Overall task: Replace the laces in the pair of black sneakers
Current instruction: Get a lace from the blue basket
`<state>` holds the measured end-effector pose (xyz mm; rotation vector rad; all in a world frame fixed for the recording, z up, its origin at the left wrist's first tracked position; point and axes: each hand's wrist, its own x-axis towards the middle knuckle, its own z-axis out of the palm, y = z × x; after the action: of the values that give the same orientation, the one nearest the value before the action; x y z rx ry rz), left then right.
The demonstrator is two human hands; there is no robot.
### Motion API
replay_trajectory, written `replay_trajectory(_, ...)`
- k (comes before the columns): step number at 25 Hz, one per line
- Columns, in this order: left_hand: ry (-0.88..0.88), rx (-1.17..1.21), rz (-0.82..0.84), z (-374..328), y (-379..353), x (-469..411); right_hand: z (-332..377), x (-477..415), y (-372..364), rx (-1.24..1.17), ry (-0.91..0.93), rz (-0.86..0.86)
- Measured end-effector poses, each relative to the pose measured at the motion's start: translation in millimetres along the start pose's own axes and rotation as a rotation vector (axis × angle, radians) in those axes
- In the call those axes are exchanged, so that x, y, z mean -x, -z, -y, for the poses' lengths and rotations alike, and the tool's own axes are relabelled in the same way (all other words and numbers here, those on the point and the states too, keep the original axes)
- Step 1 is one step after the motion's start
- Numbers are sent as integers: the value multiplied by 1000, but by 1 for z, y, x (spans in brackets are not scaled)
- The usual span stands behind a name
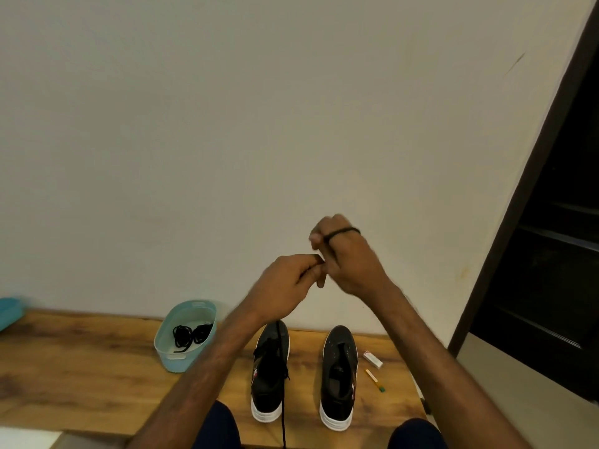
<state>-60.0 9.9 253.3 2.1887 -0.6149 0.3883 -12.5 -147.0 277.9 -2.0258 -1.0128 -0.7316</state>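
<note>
At the far left edge a blue object sat partly out of view on the wooden tabletop. Further right stood a teal oval basket against the wall, with two coiled black laces lying inside it. Just right of the basket, the left sneaker stood toe to the wall, black with a white sole. A black lace trailed from its eyelets down past the heel and off the near edge, and also rose behind the left wrist toward the hands. Above the shoes, both hands were raised and touching. The left hand had its fingers curled, thumb and fingertips pinching the lace. The right hand was curled too, with the lace looped over its fingers. Below it the right sneaker stood parallel to the first, apart from it, its eyelets bare. Just beside that shoe lay a small white box and a thin yellow stick with a green tip. A dark door frame rose at the right.
</note>
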Motion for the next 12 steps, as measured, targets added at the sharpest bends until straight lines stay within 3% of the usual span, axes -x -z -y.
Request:
replay_trajectory(3,-28,-247,-47,12,15,3,-13,19,-10,107,-75,207)
replay_trajectory(5,-96,-409,-124,19,26,2,-9,29,-18,-49,-241,282)
replay_trajectory(7,-145,-323,-194,17,29,-3,2,38,-23,-691,-499,513)
replay_trajectory(9,-143,-44,-228,11,24,-7,21,38,-21,-1396,-544,702)
replay_trajectory(12,-99,367,-83,12,5,-7,42,22,-11,-1843,-314,549)
